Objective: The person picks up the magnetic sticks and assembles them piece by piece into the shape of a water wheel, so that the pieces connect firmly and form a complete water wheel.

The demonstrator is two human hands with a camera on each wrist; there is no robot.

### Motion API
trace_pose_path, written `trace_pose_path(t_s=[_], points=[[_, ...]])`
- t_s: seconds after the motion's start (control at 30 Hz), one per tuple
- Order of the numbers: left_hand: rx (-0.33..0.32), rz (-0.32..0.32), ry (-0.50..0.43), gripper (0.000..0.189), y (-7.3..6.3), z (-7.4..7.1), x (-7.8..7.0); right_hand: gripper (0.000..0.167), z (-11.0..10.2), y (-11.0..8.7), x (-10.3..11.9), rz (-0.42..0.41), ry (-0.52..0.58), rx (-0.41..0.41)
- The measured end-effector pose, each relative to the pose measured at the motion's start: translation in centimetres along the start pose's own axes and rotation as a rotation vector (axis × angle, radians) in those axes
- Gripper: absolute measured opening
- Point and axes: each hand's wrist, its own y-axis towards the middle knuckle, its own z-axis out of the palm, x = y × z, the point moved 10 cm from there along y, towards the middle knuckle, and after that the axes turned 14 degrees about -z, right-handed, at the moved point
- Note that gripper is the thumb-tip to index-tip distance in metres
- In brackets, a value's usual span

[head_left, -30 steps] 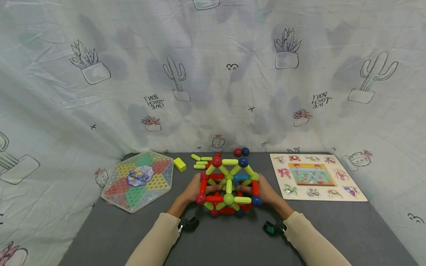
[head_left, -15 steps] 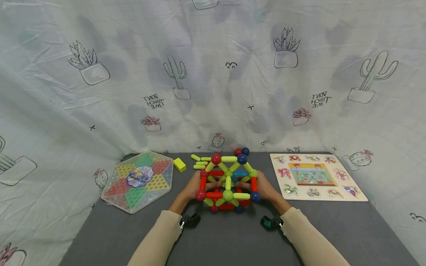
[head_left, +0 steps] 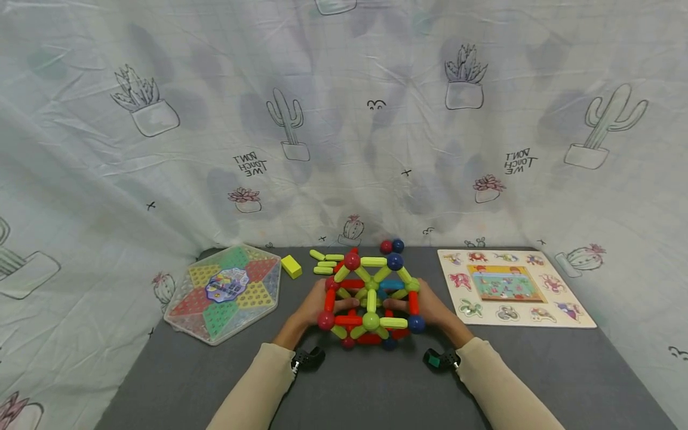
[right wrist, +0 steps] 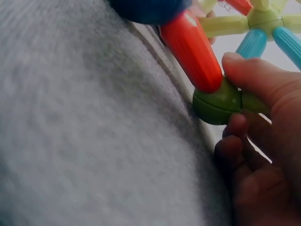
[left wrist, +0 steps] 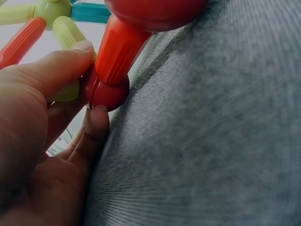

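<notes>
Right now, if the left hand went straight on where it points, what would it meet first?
Probably the red ball that the left hand pinches, part of the ball-and-rod construction; depth beyond is unclear.

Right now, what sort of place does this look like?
Probably a small tabletop play area: there's a ball-and-rod model, a picture board and a cactus-print cloth hung behind the gray table.

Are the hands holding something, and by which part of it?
The ball-and-rod structure: the left hand grips at a red ball, the right hand at a green ball.
</notes>
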Motion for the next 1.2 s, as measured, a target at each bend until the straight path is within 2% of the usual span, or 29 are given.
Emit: trace_pose_path(t_s=[0.23, 0.37, 0.47, 0.57, 0.63, 0.77, 0.87, 0.93, 1.03, 1.2], points=[[0.072, -0.012, 0.013, 0.021, -0.1, 0.1, 0.2, 0.023, -0.3, -0.7, 0.0, -0.008, 0.017, 0.043], [0.151, -0.03, -0.062, 0.023, -0.1, -0.8, 1.0, 0.019, -0.5, -1.0, 0.1, -0.022, 0.009, 0.051], [0.18, -0.035, -0.169, 0.036, 0.2, -1.9, 1.4, 0.012, -0.6, -1.1, 0.3, -0.034, 0.011, 0.05], [0.161, -0.036, -0.27, 0.045, 1.0, -3.0, 1.6, 0.006, -0.6, -1.2, 0.3, -0.045, 0.025, 0.047], [0.128, -0.023, -0.312, 0.046, 1.7, -3.6, 1.5, 0.008, -0.6, -1.2, 0.3, -0.053, 0.028, 0.046], [0.001, 0.004, -0.316, 0.043, 3.3, -4.4, 1.3, 0.011, -0.3, -1.0, 0.1, -0.065, 0.032, 0.058], [-0.126, 0.031, -0.243, 0.039, 4.6, -4.7, 0.6, 0.009, -0.3, -0.9, 0.0, -0.068, 0.03, 0.064], [-0.194, 0.052, -0.148, 0.036, 5.3, -4.7, -0.1, 0.008, -0.3, -0.9, 0.1, -0.068, 0.028, 0.064], [-0.258, 0.08, 0.088, 0.032, 5.9, -4.0, -1.3, 0.006, -0.2, -1.0, 0.1, -0.062, 0.038, 0.063], [-0.285, 0.178, 0.544, 0.016, 6.8, -1.9, -3.5, 0.007, -0.3, -1.1, -0.2, -0.043, 0.041, 0.057]])
